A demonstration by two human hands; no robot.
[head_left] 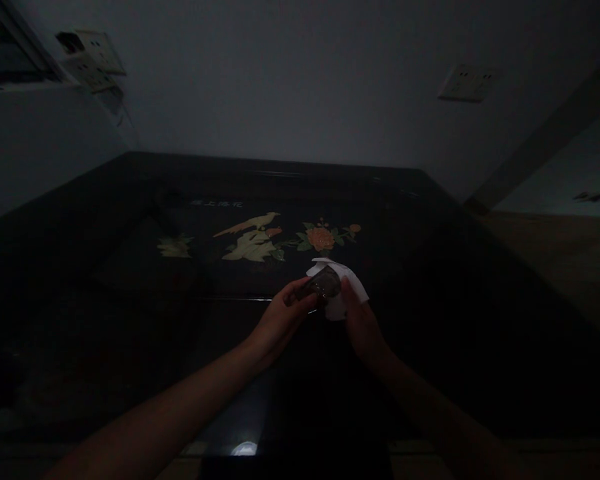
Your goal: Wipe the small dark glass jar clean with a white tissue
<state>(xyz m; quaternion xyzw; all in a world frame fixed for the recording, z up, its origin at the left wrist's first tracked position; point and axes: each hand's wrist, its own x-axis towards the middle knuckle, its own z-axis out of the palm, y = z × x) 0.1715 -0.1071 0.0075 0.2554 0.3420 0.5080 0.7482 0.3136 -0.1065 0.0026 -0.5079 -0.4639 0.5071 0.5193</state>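
Observation:
The room is very dark. My left hand (pixel 283 319) holds a small clear glass (pixel 323 285) tipped on its side above a black table (pixel 130 313). My right hand (pixel 360 320) presses a white cloth or tissue (pixel 347 283) against the glass's far end. The cloth wraps around the glass's right side and hides part of it. Both hands meet just in front of the painted bird-and-flower picture (pixel 275 239) on the tabletop.
The black table fills most of the view and runs back to a pale wall with a socket plate (pixel 467 83). More socket plates (pixel 90 60) sit at the upper left. A wooden floor (pixel 555 260) lies to the right of the table.

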